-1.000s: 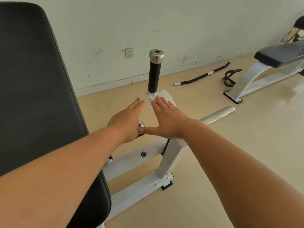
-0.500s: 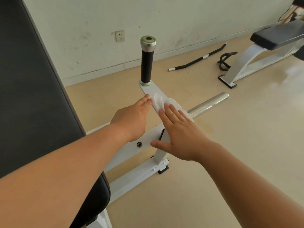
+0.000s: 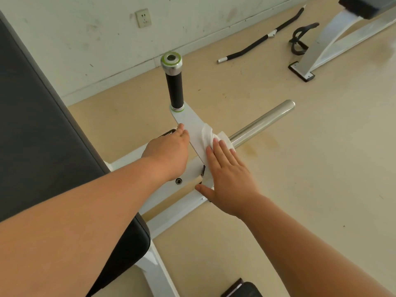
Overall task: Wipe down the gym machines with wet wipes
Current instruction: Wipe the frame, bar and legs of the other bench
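On flat white steel, right hand [image 3: 227, 174] presses crumpled wipe [image 3: 207, 133].

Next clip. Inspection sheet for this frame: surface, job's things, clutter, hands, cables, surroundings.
Surface: white machine arm with the wipe on it; stained beige floor below.
Job's things: wet wipe bunched under the right hand; black grip upright; chrome bar sticking out to the right.
Clutter: curl bar and black strap handle lying on the floor.
Grippers: right hand flat, pressing the wipe; left hand with straight fingers touching the arm's edge.
Cables: nothing seen.
Surroundings: black pad, wall socket, second bench.
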`<control>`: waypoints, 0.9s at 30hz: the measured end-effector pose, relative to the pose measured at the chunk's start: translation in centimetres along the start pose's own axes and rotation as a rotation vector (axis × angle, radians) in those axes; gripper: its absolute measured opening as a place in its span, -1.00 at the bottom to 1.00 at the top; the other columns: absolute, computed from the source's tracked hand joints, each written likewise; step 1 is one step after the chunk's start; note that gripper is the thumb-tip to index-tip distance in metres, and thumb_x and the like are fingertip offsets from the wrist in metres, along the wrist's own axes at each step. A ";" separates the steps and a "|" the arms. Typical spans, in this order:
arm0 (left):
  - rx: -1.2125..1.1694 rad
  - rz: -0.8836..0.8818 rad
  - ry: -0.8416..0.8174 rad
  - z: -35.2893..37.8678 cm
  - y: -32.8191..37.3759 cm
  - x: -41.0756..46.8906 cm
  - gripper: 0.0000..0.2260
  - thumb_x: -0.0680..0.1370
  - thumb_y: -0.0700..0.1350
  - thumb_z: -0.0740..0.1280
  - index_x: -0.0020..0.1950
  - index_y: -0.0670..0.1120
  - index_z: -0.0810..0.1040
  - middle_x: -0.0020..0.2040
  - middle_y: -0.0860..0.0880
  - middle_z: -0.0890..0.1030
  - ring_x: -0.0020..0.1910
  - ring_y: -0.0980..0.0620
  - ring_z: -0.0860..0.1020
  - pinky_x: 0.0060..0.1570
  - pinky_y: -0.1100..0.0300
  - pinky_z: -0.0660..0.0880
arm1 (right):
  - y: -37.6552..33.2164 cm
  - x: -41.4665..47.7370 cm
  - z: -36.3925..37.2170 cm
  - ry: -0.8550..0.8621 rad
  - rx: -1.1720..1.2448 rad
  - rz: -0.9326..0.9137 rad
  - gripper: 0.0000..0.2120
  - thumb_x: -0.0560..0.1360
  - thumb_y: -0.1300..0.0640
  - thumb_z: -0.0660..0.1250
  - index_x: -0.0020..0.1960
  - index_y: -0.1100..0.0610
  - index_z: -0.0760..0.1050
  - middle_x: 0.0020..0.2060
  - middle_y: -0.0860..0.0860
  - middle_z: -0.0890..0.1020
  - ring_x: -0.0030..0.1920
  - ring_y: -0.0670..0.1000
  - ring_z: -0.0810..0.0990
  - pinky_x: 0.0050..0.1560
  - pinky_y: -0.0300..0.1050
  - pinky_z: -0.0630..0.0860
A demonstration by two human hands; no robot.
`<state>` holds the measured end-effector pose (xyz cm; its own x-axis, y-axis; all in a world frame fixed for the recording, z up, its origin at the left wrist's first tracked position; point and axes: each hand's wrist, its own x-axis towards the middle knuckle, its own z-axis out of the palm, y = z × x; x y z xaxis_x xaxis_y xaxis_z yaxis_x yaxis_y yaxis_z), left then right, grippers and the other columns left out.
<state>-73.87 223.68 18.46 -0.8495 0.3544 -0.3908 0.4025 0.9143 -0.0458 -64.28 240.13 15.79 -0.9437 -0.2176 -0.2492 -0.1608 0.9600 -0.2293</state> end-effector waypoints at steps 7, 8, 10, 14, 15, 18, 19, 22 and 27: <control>0.138 -0.061 -0.149 -2.8 1.7 0.6 -0.31 0.54 -0.27 0.22 0.62 -0.21 0.00 0.66 -0.11 -0.13 0.18 -0.14 0.59 -0.09 0.05 0.50 | 1.0 -0.2 -1.0 -0.048 0.056 -0.031 -0.06 0.62 -0.32 0.12 0.63 0.16 -0.35 0.59 0.11 -0.40 0.59 0.09 -0.43 0.59 0.02 -0.37; 0.159 -0.064 -0.171 -2.8 1.8 0.8 -0.28 0.53 -0.27 0.23 0.63 -0.22 -0.03 0.66 -0.12 -0.15 0.16 -0.14 0.60 -0.07 0.03 0.54 | 1.2 0.0 -1.1 -0.059 0.057 -0.034 -0.05 0.62 -0.31 0.14 0.63 0.16 -0.37 0.58 0.12 -0.41 0.59 0.09 -0.43 0.58 0.02 -0.38; 0.182 -0.072 -0.208 -3.0 2.0 0.9 -0.25 0.53 -0.26 0.25 0.63 -0.22 -0.07 0.66 -0.13 -0.18 0.11 -0.15 0.62 -0.07 0.01 0.57 | 1.3 0.2 -1.1 -0.080 0.056 -0.041 -0.03 0.61 -0.28 0.18 0.62 0.18 -0.37 0.58 0.14 -0.41 0.59 0.11 -0.43 0.59 0.04 -0.35; 0.177 -0.060 -0.259 -3.5 2.3 0.7 -0.25 0.54 -0.27 0.25 0.64 -0.20 -0.09 0.66 -0.12 -0.20 0.09 -0.15 0.62 -0.11 0.02 0.55 | 0.9 -0.6 -1.0 -0.120 0.015 -0.098 -0.03 0.62 -0.26 0.17 0.62 0.22 -0.38 0.58 0.20 -0.41 0.59 0.16 -0.44 0.59 0.10 -0.36; 0.168 -0.051 -0.266 -3.7 2.2 0.6 -0.25 0.54 -0.27 0.24 0.64 -0.20 -0.10 0.65 -0.11 -0.21 0.11 -0.15 0.61 -0.11 0.04 0.52 | 0.7 -1.1 -1.0 -0.137 0.005 -0.125 -0.03 0.62 -0.27 0.16 0.62 0.22 -0.39 0.57 0.19 -0.43 0.57 0.17 -0.47 0.56 0.09 -0.41; 0.116 -0.039 -0.294 -4.2 1.8 0.2 -0.25 0.56 -0.25 0.23 0.65 -0.16 -0.11 0.65 -0.07 -0.24 0.19 -0.13 0.57 -0.11 0.07 0.46 | 0.7 -2.7 -1.2 -0.196 -0.020 -0.177 -0.04 0.63 -0.27 0.13 0.61 0.20 -0.43 0.53 0.17 -0.51 0.54 0.15 -0.53 0.47 0.06 -0.52; 0.096 -0.039 -0.304 -4.3 1.7 0.1 -0.24 0.56 -0.25 0.23 0.65 -0.14 -0.12 0.65 -0.04 -0.26 0.16 -0.12 0.58 -0.12 0.08 0.46 | 0.8 -3.0 -1.3 -0.214 -0.025 -0.175 -0.05 0.63 -0.27 0.13 0.60 0.19 -0.44 0.52 0.16 -0.52 0.53 0.14 -0.54 0.46 0.05 -0.53; 0.030 -0.040 -0.307 -4.2 1.3 0.0 -0.23 0.55 -0.25 0.21 0.65 -0.10 -0.16 0.64 0.01 -0.30 0.17 -0.10 0.58 -0.06 0.07 0.54 | 0.9 -1.8 -1.8 -0.205 -0.018 -0.168 -0.07 0.64 -0.27 0.10 0.61 0.18 -0.42 0.55 0.16 -0.48 0.52 0.10 -0.56 0.51 0.03 -0.51; 0.007 -0.061 -0.291 -3.6 1.3 0.1 -0.19 0.56 -0.21 0.30 0.65 -0.09 -0.15 0.65 0.01 -0.28 -0.11 -0.11 0.58 -0.22 0.08 0.47 | 0.3 5.0 -2.6 -0.163 0.002 -0.166 -0.07 0.62 -0.29 0.13 0.65 0.18 -0.31 0.62 0.15 -0.33 0.57 0.07 -0.46 0.59 0.03 -0.36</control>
<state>-74.65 225.63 21.69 -0.7392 0.2266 -0.6342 0.3566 0.9305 -0.0831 -69.77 239.84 16.95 -0.8452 -0.3979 -0.3567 -0.3089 0.9085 -0.2813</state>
